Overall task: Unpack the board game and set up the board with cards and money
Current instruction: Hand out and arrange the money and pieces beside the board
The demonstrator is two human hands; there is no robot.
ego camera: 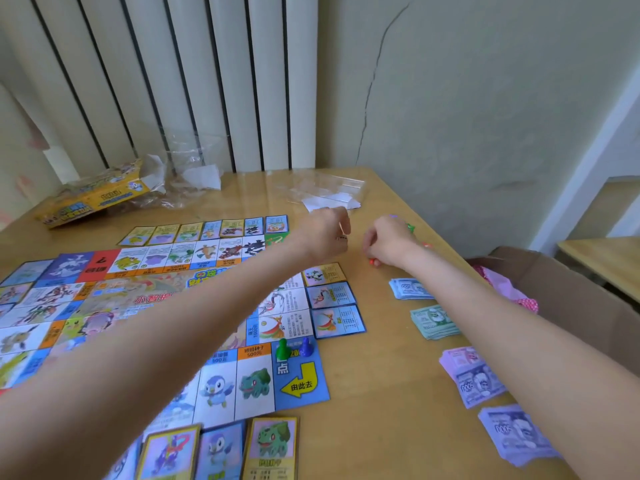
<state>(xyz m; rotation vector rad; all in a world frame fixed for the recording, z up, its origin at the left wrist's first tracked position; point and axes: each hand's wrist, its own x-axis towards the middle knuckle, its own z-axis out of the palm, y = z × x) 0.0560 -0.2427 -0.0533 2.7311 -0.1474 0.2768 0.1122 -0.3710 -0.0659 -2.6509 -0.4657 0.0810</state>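
Seemingly both hands curl: left hand (327,237) pinches something thin, unclear; right hand (389,242) hides its grasp, an orange piece (373,261) just below its fingers. Board (166,306) lies left of them, money (434,322) nearer, by the table edge (446,237).

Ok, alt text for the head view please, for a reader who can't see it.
Both hands, left hand and right hand, reach past a laid-out game board towards small coloured pieces on a wooden table. Stacks of play money lie right.
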